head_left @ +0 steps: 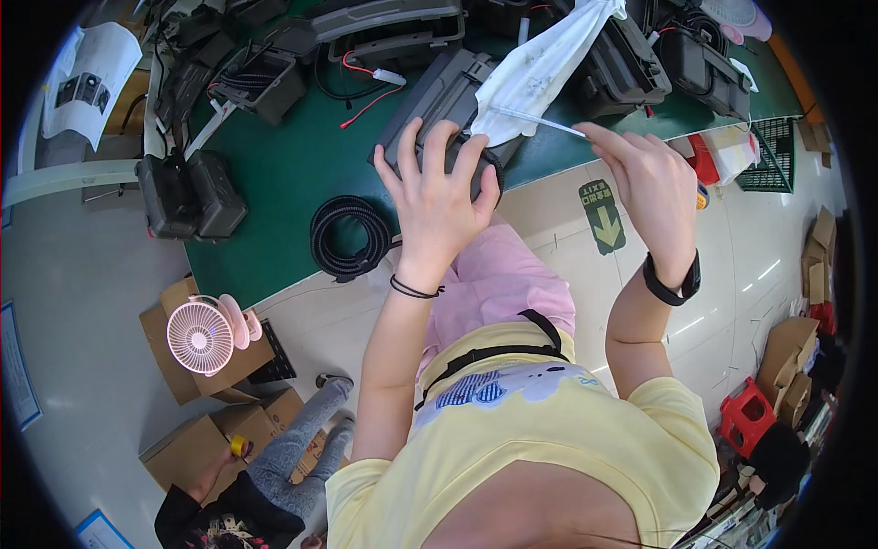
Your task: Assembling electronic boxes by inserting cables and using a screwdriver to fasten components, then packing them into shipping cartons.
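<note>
A dark grey hard plastic case [416, 110] lies at the near edge of the green table. My left hand [437, 188] rests over it, fingers spread and pressed on its surface. From the fingertips of my right hand [645, 178], pinched together, a thin white stick [546, 122] points left across a stained white cloth [535, 78]. The cloth drapes over the case's right side; whether the stick's far end touches it I cannot tell. Beside my left wrist lies a coil of black corrugated hose [350, 238].
Several dark grey cases [622, 69] line the table's [265, 220] far side, with red-tipped wires [370, 110] among them. A pink fan [201, 337] is at the near left. Another person [265, 485] is among cardboard boxes [183, 448]. A red stool [747, 416] stands right.
</note>
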The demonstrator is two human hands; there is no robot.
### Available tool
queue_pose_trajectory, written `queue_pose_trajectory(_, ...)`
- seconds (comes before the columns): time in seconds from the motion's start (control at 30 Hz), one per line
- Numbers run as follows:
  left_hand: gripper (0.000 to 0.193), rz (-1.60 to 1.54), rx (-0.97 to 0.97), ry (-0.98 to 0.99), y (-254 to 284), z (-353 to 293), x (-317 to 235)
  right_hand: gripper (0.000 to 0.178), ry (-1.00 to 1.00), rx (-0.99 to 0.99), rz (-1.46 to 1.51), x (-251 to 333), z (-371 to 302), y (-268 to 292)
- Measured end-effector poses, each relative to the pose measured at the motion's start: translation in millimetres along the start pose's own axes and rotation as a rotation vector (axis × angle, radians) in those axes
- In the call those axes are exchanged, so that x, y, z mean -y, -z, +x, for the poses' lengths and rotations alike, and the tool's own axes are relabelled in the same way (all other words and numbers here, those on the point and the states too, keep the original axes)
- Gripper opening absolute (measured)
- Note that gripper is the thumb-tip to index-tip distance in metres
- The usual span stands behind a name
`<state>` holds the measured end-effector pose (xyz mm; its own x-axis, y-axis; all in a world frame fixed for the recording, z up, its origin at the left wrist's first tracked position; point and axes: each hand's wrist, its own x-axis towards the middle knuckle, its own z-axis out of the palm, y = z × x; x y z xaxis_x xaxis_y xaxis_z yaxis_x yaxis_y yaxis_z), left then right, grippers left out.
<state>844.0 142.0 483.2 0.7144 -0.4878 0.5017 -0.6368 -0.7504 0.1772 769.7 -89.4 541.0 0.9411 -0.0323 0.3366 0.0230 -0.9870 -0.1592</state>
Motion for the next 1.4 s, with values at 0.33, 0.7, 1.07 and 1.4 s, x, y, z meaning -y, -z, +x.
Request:
queue_pose_trajectory(0.33,0.028,-0.088,-0.121,0.013,-7,-5,-4,0.022,0.023,0.081,0.046,0,-7,-11)
queue_pose_trajectory(0.7,0.022,-0.138,-0.171,-0.009,-10,-7,-13,0.025,0.079,0.121,0.121,-11,-2,-14)
queue_pose_trajectory(1.07,0.021,-0.131,-0.196,-0.012,-12,-10,-19,0.03,-0.006,0.206,0.056,2,-23,0)
queue_pose_trajectory(1.4,0.021,-0.096,-0.195,-0.013,-14,-12,-23,0.026,-0.071,0.222,0.141,-13,-32,-9)
